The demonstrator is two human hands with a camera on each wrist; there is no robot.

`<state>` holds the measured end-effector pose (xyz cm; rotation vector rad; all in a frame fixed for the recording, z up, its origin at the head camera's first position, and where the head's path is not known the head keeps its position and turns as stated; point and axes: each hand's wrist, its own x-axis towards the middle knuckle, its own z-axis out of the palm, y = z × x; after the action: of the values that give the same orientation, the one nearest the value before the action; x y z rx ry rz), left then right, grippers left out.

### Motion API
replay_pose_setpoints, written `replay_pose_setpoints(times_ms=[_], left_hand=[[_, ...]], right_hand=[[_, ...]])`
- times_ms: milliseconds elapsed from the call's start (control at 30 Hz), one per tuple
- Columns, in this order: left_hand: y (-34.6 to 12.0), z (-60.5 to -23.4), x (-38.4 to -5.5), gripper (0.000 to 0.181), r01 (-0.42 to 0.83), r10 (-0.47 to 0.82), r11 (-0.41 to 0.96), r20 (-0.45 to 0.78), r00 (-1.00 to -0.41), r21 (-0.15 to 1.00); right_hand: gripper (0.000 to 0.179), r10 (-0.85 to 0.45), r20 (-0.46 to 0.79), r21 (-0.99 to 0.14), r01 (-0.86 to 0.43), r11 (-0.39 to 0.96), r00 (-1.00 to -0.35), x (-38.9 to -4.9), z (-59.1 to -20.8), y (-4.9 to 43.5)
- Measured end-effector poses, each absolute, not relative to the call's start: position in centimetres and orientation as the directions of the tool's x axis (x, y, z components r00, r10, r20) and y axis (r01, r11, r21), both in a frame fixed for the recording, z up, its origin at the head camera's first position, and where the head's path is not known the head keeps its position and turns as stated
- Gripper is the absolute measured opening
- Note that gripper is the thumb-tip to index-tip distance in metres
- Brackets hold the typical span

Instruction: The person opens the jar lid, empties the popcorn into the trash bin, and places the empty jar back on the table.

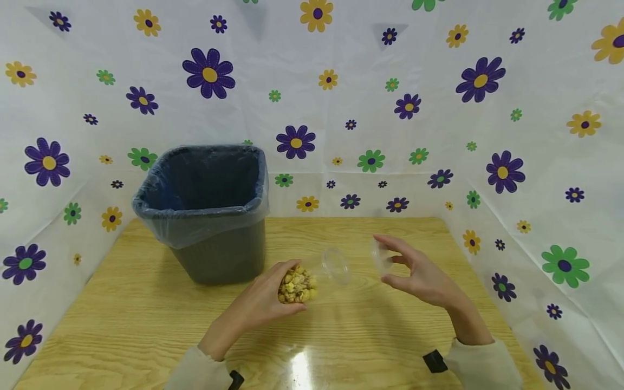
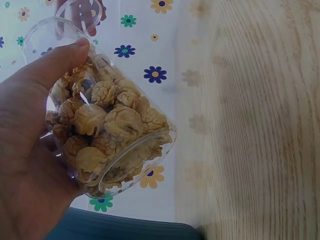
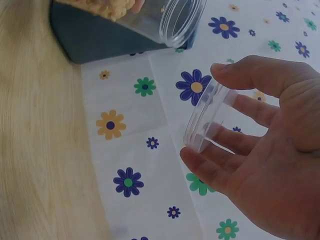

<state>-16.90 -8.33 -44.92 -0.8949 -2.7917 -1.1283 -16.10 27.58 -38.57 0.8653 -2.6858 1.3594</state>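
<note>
Cannot read any text, label, brand, number or sign in the head or wrist views.

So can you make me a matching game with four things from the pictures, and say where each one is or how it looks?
Things
1. screw lid
2. clear plastic jar
3. popcorn
4. trash bin

Places and looks
A. yellowish lumps, seen through clear plastic
B. standing on the wooden table, with a see-through bag over its rim
C. held in the right hand
D. tilted and open, gripped by the left hand

Right pairs: 1-C, 2-D, 3-A, 4-B
</note>
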Motion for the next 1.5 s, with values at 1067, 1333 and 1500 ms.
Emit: replay_pose_setpoints(times_ms=[1067, 1333, 1500], left_hand=[[-11.5, -45.6, -15.6, 0.091, 0.454, 0.434, 0.603, 0.207, -0.877, 0.656], [-11.8, -46.1, -15.4, 0.092, 0.45, 0.431, 0.614, 0.202, -0.88, 0.649], [-11.7, -46.2, -15.3, 0.091, 0.445, 0.432, 0.62, 0.192, -0.881, 0.646]], right_hand=[[0.072, -0.309, 0.052, -0.686, -0.259, 0.68, -0.95, -17.6, -43.4, 31.2], [0.072, -0.291, -0.008, -0.698, -0.204, 0.687, -0.957, -18.3, -45.3, 31.7], [0.072, -0.277, -0.037, -0.68, -0.179, 0.711, -0.96, -18.3, -46.2, 31.8]])
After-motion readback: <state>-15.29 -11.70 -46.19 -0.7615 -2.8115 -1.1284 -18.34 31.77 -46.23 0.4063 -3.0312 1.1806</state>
